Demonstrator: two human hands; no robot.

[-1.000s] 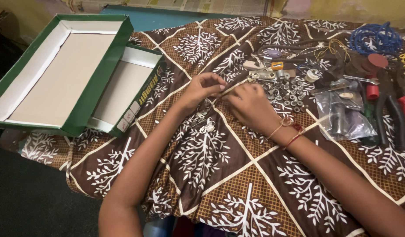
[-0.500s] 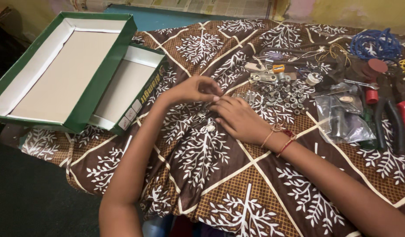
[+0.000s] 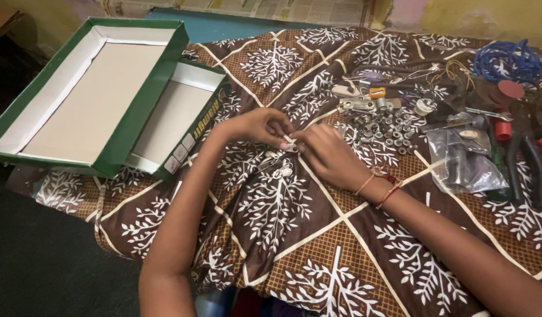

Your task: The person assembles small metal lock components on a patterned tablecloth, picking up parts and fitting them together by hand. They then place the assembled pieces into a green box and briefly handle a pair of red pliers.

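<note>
My left hand and my right hand meet fingertip to fingertip over the brown tree-patterned cloth. Between the fingertips is a small metal part, too small to identify; both hands pinch at it. Just below the hands a few small metal pieces lie on the cloth. A pile of several nuts and bolts sits just right of my right hand. Thread bands circle my right wrist.
An open green box with a white inside and its second half lie at the left. At the right are a clear plastic bag, pliers with dark and red handles, a blue cord coil and small parts.
Both hands moved from near the nut pile down and left. They briefly separated, with the right hand flat on the cloth, and now their fingertips are joined again.
</note>
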